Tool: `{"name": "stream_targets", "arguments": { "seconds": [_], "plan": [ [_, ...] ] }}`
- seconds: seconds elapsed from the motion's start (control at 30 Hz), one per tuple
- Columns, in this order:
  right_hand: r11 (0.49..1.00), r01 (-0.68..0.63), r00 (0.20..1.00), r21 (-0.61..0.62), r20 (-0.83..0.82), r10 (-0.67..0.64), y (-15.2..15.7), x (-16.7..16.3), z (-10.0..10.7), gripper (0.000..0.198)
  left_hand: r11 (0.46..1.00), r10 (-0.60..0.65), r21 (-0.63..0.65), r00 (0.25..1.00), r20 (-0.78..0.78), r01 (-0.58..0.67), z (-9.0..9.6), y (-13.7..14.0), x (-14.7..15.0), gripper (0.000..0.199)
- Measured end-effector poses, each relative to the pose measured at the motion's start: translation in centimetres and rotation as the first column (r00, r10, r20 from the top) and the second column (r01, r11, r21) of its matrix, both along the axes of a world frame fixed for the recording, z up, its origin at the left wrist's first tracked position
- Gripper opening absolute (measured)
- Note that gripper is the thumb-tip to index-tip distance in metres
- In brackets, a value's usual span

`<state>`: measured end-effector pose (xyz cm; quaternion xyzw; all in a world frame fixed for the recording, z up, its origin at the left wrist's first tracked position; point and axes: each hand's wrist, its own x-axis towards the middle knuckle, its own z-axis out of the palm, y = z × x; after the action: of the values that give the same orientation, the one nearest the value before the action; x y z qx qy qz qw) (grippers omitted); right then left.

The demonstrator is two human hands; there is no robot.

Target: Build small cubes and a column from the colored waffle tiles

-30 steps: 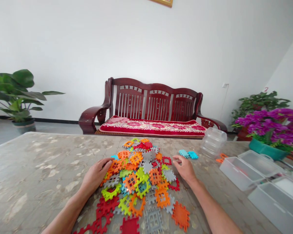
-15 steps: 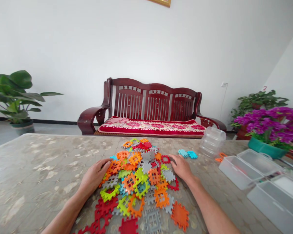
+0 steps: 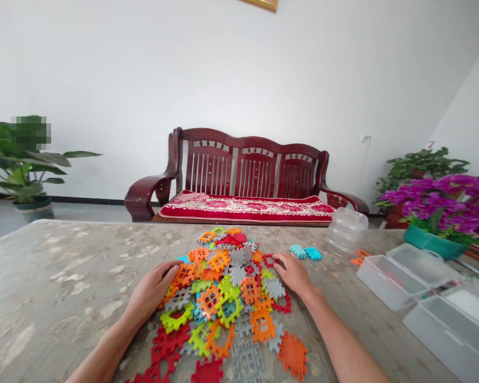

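A heap of interlocking plastic building tiles with notched edges lies in the middle of the table, in red, orange, lime green, grey and blue. Some tiles are solid, others have window-like or round cutouts. My left hand rests along the heap's left side, fingers stretched out beside the orange tiles. On the other side, my right hand lies with its fingers extended, the fingertips at a red frame tile. Neither hand has a tile lifted. A solid orange tile lies at the near right.
Two blue tiles lie apart beyond my right hand. Clear plastic containers and open translucent boxes stand on the right, near purple flowers in a teal pot. Behind the patterned table is a wooden bench.
My right hand has shifted slightly left, its fingertips now covering part of the red frame tile. The left hand stays nearly still. The view has shifted very slightly.
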<state>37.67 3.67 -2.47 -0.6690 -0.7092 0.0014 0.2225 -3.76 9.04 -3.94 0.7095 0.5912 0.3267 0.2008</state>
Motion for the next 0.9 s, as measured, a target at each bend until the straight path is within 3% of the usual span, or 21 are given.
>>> {"name": "stream_targets", "arguments": {
  "seconds": [0.2, 0.3, 0.43, 0.9],
  "plan": [
    [0.995, 0.085, 0.996, 0.046, -0.001, -0.085, -0.03, 0.84, -0.30, 0.032, 1.000, -0.014, -0.012, 1.000, -0.008, 0.014, -0.08, 0.22, 0.03, 0.053],
    [0.996, 0.038, 0.999, 0.078, -0.025, -0.037, -0.06, 0.81, -0.27, 0.035, 1.000, -0.015, -0.024, 1.000, -0.015, 0.015, -0.05, 0.18, 0.04, 0.054],
    [0.999, -0.015, 0.999, 0.051, -0.034, 0.016, 0.03, 0.77, -0.31, 0.022, 1.000, -0.002, -0.019, 1.000, -0.019, 0.002, -0.09, 0.11, 0.02, 0.053],
    [0.979, 0.139, 0.990, 0.148, -0.023, -0.137, 0.63, 0.17, -0.69, 0.015, 1.000, 0.003, 0.007, 1.000, -0.020, -0.003, -0.10, -0.01, 0.05, 0.050]
  ]
}}
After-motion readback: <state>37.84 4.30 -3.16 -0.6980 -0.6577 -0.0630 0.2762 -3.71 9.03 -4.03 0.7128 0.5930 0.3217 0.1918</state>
